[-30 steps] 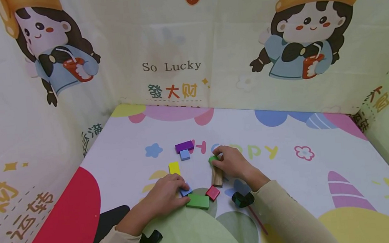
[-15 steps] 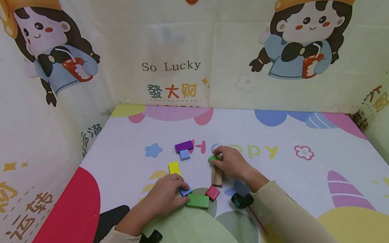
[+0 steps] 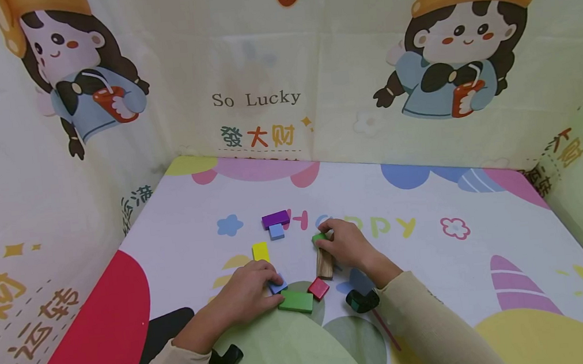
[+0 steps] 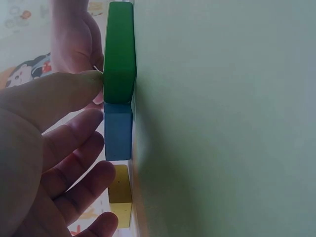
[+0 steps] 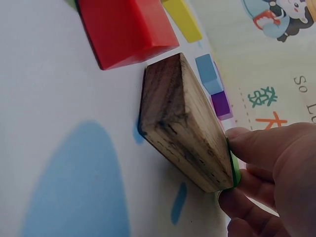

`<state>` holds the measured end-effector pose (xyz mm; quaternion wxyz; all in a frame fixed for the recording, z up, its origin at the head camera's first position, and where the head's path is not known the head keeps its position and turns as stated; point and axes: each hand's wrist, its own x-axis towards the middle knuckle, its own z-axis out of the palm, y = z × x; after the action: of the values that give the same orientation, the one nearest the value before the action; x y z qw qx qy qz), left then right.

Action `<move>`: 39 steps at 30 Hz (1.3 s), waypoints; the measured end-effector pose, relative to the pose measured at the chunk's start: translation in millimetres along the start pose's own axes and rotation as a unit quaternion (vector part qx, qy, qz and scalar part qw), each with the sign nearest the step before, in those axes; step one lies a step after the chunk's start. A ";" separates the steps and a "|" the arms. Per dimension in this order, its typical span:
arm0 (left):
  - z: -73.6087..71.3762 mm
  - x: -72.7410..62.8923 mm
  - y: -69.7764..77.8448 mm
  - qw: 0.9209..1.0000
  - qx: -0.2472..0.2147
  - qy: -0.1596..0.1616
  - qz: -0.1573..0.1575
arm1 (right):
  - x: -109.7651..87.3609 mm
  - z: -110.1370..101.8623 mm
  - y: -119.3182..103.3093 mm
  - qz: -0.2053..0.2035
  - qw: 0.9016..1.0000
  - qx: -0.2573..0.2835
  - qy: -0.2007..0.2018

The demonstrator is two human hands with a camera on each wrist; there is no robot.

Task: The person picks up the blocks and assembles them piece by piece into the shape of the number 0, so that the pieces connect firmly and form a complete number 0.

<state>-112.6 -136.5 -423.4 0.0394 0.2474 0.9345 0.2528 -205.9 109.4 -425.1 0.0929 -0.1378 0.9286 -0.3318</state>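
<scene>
My left hand rests beside a green rectangular block and a blue block. Its thumb touches the green block, and fingertips lie against the blue one; in the left wrist view these two blocks sit end to end. My right hand pinches a small green block between thumb and fingers, at the far end of a brown wood-grain block. Most of that small green block is hidden by the fingers. A red block lies between the large green block and the wood-grain block.
A yellow block lies just beyond my left hand. Farther back, a purple block has a light blue block against its near side. The printed table cover meets cloth walls at the back and sides.
</scene>
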 end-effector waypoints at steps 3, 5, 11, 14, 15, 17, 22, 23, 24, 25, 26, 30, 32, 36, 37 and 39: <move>-0.5 -0.1 0.4 1.000 -0.003 -0.003 -0.003 | 0.1 -0.1 0.1 0.001 1.000 -0.001 -0.002; -0.9 -0.2 0.8 1.000 -0.005 -0.005 -0.005 | 0.1 -0.2 0.3 0.001 1.000 -0.001 -0.004; -1.9 -0.5 1.7 1.000 -0.008 -0.011 -0.014 | 0.6 -0.5 1.0 -0.006 1.000 -0.008 -0.008; -2.2 -0.4 2.0 1.000 -0.007 -0.013 -0.016 | 0.6 -0.8 1.1 -0.008 1.000 -0.011 -0.009; -2.4 -0.4 2.1 1.000 -0.007 -0.014 -0.016 | 0.5 -1.1 1.0 -0.009 1.000 -0.012 -0.009; -2.9 -0.2 2.4 1.000 -0.007 -0.015 -0.017 | 0.2 -1.7 0.7 -0.011 1.000 -0.012 -0.009; -3.8 0.0 2.9 1.000 -0.010 -0.019 -0.021 | -0.7 -2.9 -0.3 -0.013 1.000 -0.013 -0.009; -3.8 0.0 2.9 1.000 -0.009 -0.020 -0.022 | -0.8 -2.9 -0.4 -0.012 1.000 -0.013 -0.009; -3.8 -0.1 3.0 1.000 -0.008 -0.020 -0.022 | -0.8 -2.8 -0.3 -0.012 1.000 -0.013 -0.010; -3.8 -0.2 3.0 1.000 -0.008 -0.019 -0.022 | -0.7 -2.8 -0.4 -0.011 1.000 -0.012 -0.010; -3.9 -0.3 3.2 1.000 -0.007 -0.018 -0.023 | -0.6 -2.7 -0.3 -0.010 1.000 -0.011 -0.011; -4.4 -0.6 4.3 1.000 -0.004 -0.011 -0.021 | -0.3 -3.0 0.1 -0.006 1.000 -0.007 -0.013; -4.7 -0.5 4.7 1.000 -0.004 -0.008 -0.020 | -0.1 -3.1 0.4 -0.006 1.000 -0.005 -0.014; -4.7 -0.4 4.6 1.000 -0.004 -0.009 -0.017 | -0.6 -3.3 1.0 -0.006 1.000 0.000 -0.014; -4.7 -0.4 4.5 1.000 -0.005 -0.010 -0.017 | -1.1 -3.7 0.9 -0.004 1.000 0.002 -0.015; -4.7 -0.4 4.3 1.000 -0.005 -0.012 -0.015 | -2.0 -4.7 0.9 0.001 1.000 0.007 -0.015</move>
<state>-111.3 -135.6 -417.3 0.0555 0.2361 0.9362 0.2543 -205.4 113.5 -422.0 0.1084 -0.1416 0.9247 -0.3362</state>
